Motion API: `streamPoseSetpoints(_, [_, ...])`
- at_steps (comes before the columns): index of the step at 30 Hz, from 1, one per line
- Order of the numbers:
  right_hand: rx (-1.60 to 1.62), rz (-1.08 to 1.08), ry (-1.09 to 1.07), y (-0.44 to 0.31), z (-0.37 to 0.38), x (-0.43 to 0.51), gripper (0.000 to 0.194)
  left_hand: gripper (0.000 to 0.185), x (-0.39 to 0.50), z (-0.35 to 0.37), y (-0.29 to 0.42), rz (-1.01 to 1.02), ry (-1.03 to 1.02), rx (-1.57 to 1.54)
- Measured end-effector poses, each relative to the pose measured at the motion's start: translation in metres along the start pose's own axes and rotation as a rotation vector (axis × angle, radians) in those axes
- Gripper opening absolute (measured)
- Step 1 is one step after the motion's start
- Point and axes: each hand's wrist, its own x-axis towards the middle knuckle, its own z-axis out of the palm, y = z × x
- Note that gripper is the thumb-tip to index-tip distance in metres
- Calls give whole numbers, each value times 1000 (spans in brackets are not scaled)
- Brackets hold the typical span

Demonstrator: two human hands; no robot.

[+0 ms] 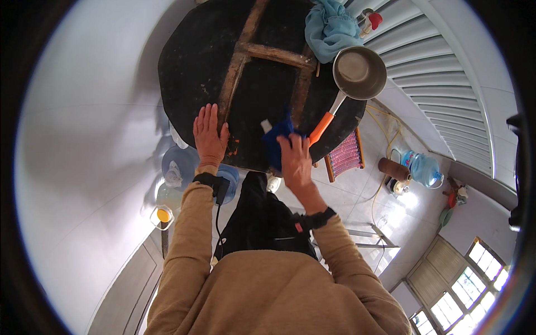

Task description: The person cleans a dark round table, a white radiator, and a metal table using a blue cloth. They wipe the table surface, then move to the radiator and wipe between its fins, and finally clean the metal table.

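My left hand (209,136) lies flat at the near left of a round black board (188,71), its fingers against a worn wooden bar (231,81) of the frame fixed on it. At the near right edge, my right hand (296,161) holds a blue cloth (274,144), slightly blurred, with a small white patch at its upper left. Orange specks (234,146) lie between the hands. A metal saucepan (360,73) rests on the right side of the board, and its orange handle (321,129) reaches close to my right fingers. A light blue cloth (333,31) lies bunched behind the pan.
A white radiator (431,75) with a red-handled valve (374,21) stands at the right. Below the board are a woven-seat stool (345,155), a large blue water bottle (423,168), a yellow hose (379,194) and, at left, a yellow-capped jug (163,215).
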Motion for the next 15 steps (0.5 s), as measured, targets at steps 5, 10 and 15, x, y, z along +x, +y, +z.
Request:
streamPoseSetpoints(5, [204,4,-166,-12,-16,-43,44,57,-1,-1,-3,-9,-10,-27])
streamPoseSetpoints(10, [598,204,-346,-17,-45,-9,41,55,-3,-2,-3,-17,7,-46])
streamPoseSetpoints(15, [770,-16,-25,-28,-58,89,35,52,-2,-1,-3,-44,-21,-22])
